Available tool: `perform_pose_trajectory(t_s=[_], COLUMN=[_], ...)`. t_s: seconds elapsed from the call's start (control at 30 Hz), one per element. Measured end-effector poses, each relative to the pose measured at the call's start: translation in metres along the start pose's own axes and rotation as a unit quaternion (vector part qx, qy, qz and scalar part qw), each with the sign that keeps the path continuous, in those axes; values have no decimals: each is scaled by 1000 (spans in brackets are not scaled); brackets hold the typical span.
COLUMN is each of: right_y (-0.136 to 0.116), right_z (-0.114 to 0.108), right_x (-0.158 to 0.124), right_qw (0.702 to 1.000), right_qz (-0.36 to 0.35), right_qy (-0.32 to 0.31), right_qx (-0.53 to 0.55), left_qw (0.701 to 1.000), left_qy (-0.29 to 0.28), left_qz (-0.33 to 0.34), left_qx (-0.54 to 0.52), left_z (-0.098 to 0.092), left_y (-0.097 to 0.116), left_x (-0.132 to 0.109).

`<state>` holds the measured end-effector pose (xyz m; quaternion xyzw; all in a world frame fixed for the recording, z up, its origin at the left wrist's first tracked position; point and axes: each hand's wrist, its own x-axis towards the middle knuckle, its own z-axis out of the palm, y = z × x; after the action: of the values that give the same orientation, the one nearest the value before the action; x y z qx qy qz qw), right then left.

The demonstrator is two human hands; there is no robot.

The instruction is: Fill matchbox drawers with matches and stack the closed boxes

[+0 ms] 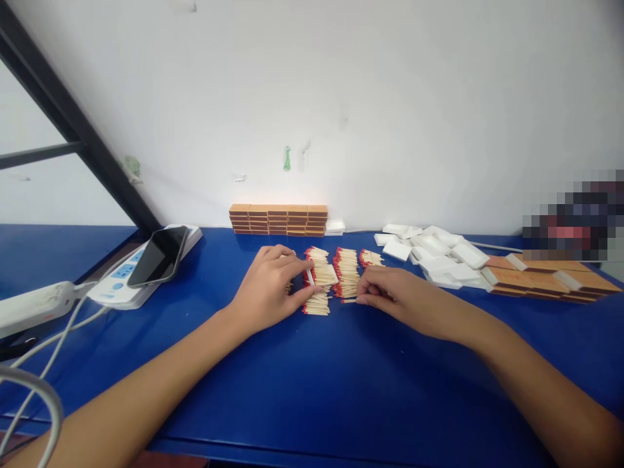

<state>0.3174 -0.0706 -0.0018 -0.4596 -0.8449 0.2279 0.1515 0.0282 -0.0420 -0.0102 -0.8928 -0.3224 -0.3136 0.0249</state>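
Observation:
Thumb and fingers of my left hand [270, 284] grip a small white matchbox tray [335, 273] by its left end; matches lie in it. Beneath and around the tray spreads a pile of red-headed matches [318, 308]. A second row of matches [347, 263] runs just to its right, and a smaller heap [371, 258] sits beyond my right hand [387, 290]. My right fingers are pinched together at the end of a single match [348, 301], its red head pointing left. More matches are partly hidden behind my left hand.
Stacked matchboxes [277, 220] stand against the wall, white trays [335, 227] beside them. A heap of white trays [439, 253] and box sleeves [546, 278] lie at right. A phone [160, 255] rests on a power strip [119, 286] at left, with cables nearby on the blue table [312, 390].

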Motion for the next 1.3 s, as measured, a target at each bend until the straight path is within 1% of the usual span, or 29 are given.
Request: perform_pose_trajectory(t_s=[0.13,0.23,0.4,0.63,0.73,0.83,0.87,0.93,1.0,1.07,1.13,1.2,1.3], right_y=[-7,-14,-20,-21,-22,-16,-13,-6,0,4,7,8,8], right_z=[-3,2,13,18,16,9,6,0,-3,-3,0,3,5], right_x=[1,3,4,6,6,5,5,4,4,4,6,7,7], right_qw=[997,993,991,987,984,976,975,978,985,990,993,994,995], right_qz=[0,-16,-27,-40,-57,-52,-47,-41,-42,-48,-56,-59,-46], right_qy=[71,117,127,154,171,212,217,198,155,113,84,66,58], right_qx=[13,19,8,-16,-10,-16,-25,-47,-63,-64,-61,-63,-65], left_qw=[1000,1000,999,997,997,998,999,999,999,999,999,999,999], left_qy=[6,2,4,21,17,11,13,20,28,32,35,37,35], left_qz=[7,17,29,51,41,27,23,17,12,11,15,19,20], left_qx=[-11,-24,-45,-53,-59,-53,-46,-32,-20,-13,-7,-2,-2], left_z=[2,3,3,4,5,5,5,5,5,5,5,6,6], left_y=[3,8,17,20,19,13,11,6,3,2,1,1,2], left_x=[-1,-1,-2,-4,-3,-3,-2,-2,-2,-2,-2,-2,-2])
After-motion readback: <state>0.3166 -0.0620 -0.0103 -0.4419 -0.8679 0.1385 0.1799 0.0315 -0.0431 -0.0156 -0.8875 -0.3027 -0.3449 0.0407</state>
